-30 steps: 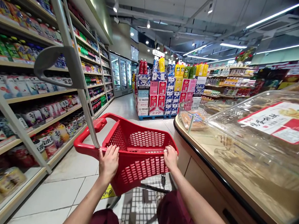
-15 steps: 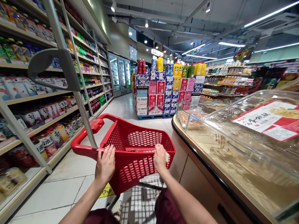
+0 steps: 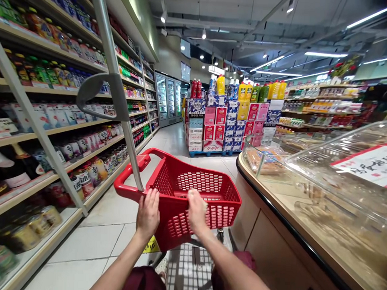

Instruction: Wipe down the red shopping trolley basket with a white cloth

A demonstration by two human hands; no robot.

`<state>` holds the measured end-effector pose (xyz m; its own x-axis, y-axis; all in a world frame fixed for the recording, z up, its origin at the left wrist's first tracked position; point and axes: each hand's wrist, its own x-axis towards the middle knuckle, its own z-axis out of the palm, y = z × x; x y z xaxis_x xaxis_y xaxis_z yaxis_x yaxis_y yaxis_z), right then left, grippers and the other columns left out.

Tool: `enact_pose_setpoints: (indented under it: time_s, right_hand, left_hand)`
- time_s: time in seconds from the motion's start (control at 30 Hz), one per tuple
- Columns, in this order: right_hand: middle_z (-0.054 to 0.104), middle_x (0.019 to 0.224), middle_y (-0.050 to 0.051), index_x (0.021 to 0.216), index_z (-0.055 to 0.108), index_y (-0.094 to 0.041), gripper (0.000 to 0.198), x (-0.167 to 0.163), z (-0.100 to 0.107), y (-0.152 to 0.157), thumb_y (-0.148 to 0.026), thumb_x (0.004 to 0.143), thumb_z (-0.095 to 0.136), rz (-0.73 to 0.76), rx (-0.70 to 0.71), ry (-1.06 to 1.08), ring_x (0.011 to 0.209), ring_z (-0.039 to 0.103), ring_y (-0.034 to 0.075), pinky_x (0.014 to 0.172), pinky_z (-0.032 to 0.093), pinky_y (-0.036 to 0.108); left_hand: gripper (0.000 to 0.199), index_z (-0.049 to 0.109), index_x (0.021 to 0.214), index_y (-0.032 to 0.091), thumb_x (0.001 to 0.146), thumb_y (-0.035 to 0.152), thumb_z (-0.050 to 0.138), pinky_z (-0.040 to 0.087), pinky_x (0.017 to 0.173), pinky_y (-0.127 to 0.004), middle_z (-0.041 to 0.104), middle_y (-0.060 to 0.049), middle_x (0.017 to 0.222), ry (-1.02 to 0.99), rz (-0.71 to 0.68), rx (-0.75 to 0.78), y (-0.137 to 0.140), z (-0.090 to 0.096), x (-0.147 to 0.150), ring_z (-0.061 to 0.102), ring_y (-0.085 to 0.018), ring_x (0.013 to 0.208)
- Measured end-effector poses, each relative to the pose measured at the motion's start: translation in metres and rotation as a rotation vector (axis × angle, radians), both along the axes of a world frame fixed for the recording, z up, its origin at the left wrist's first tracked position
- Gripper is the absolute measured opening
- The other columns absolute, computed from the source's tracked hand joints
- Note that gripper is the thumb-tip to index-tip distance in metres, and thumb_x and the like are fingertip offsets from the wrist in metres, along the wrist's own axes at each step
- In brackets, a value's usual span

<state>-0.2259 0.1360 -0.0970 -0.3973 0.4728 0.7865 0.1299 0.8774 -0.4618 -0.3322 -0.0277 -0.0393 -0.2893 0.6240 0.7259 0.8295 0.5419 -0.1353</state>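
A red plastic shopping cart [image 3: 211,180] with a perforated basket stands in front of me, and no goods show in the visible part of it. My left hand [image 3: 148,214] is closed over the near rim, beside the foot of a grey metal pole [image 3: 133,155]; its thumb is hidden. Farther right along the same rim, my right hand [image 3: 196,211] is closed around a small whitish cloth or tissue [image 3: 205,205], mostly covered by the fingers. That hand is against the basket's side wall. A grey looped handle [image 3: 95,96] sits on the pole.
Drink shelves [image 3: 64,131] run along the left. On the right stands a wooden counter [image 3: 273,235] with clear packages [image 3: 341,170]. Stacked drink cartons [image 3: 220,125] rise ahead, with glass-door fridges [image 3: 168,96] behind. A yellow floor sign [image 3: 152,245] lies under the cart.
My right hand has slid left along the basket rim with the cloth, away from the front corner. My left hand stays at the rim. The view has turned slightly left.
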Motion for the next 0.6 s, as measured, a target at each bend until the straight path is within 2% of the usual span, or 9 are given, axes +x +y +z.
enact_pose_setpoints:
  time_s: [0.1, 0.17, 0.27, 0.33, 0.5, 0.53, 0.6]
  right_hand:
    - [0.047, 0.129, 0.01, 0.122, 0.049, -0.015, 0.046, -0.033, 0.009, -0.036, -0.006, 0.08, 0.033, 0.111, 0.052, -0.041, 0.125, 0.035, 0.017, 0.102, 0.033, 0.037]
    - [0.05, 0.126, 0.009, 0.121, 0.05, -0.017, 0.044, -0.027, 0.009, -0.034, -0.007, 0.083, 0.032, 0.155, 0.061, -0.055, 0.122, 0.04, 0.016, 0.101, 0.035, 0.036]
    - [0.054, 0.121, 0.011, 0.119, 0.053, -0.017, 0.042, -0.012, 0.008, -0.021, -0.008, 0.083, 0.032, 0.096, 0.02, -0.011, 0.118, 0.044, 0.018, 0.1, 0.035, 0.041]
    - [0.053, 0.122, 0.011, 0.12, 0.051, -0.016, 0.043, -0.023, 0.015, -0.033, -0.007, 0.084, 0.031, 0.083, 0.001, 0.018, 0.12, 0.042, 0.019, 0.1, 0.034, 0.043]
    - [0.047, 0.129, 0.01, 0.121, 0.05, -0.015, 0.04, -0.092, 0.05, -0.095, -0.01, 0.082, 0.04, 0.226, 0.087, 0.003, 0.125, 0.034, 0.018, 0.101, 0.034, 0.036]
    - [0.048, 0.129, 0.009, 0.119, 0.052, -0.016, 0.04, -0.095, 0.052, -0.095, -0.01, 0.081, 0.042, 0.235, 0.112, -0.009, 0.124, 0.036, 0.018, 0.101, 0.035, 0.035]
    - [0.051, 0.125, 0.007, 0.116, 0.055, -0.019, 0.04, -0.08, 0.046, -0.075, -0.007, 0.079, 0.042, 0.226, 0.137, -0.033, 0.119, 0.042, 0.016, 0.098, 0.037, 0.032]
  left_hand:
    - [0.048, 0.047, 0.123, 0.014, 0.077, 0.009, 0.033, 0.017, 0.108, -0.039, 0.052, -0.008, 0.126, 0.026, -0.074, 0.001, -0.007, 0.001, -0.009, 0.04, -0.019, 0.122]
    - [0.05, 0.042, 0.126, 0.013, 0.077, 0.01, 0.034, 0.016, 0.108, -0.042, 0.051, -0.011, 0.127, 0.026, 0.0, 0.092, -0.017, 0.006, -0.019, 0.04, -0.02, 0.123]
    - [0.055, 0.034, 0.13, 0.009, 0.076, 0.01, 0.035, 0.019, 0.105, -0.047, 0.043, -0.016, 0.133, -0.04, 0.168, 0.197, -0.031, 0.013, -0.032, 0.032, -0.024, 0.128]
    - [0.056, 0.033, 0.131, 0.01, 0.075, 0.008, 0.034, 0.019, 0.105, -0.047, 0.042, -0.015, 0.134, -0.078, 0.188, 0.163, -0.036, 0.016, -0.034, 0.029, -0.025, 0.129]
    - [0.06, 0.029, 0.134, 0.014, 0.075, 0.005, 0.031, 0.009, 0.108, -0.048, 0.043, -0.012, 0.134, -0.068, 0.164, 0.082, -0.04, 0.017, -0.032, 0.03, -0.022, 0.129]
    - [0.06, 0.028, 0.134, 0.015, 0.075, 0.005, 0.031, 0.007, 0.108, -0.048, 0.042, -0.011, 0.134, -0.063, 0.163, 0.078, -0.041, 0.016, -0.033, 0.03, -0.021, 0.129]
    - [0.061, 0.026, 0.135, 0.016, 0.076, 0.005, 0.031, 0.003, 0.108, -0.049, 0.042, -0.011, 0.135, -0.063, 0.159, 0.08, -0.043, 0.016, -0.035, 0.029, -0.021, 0.129]
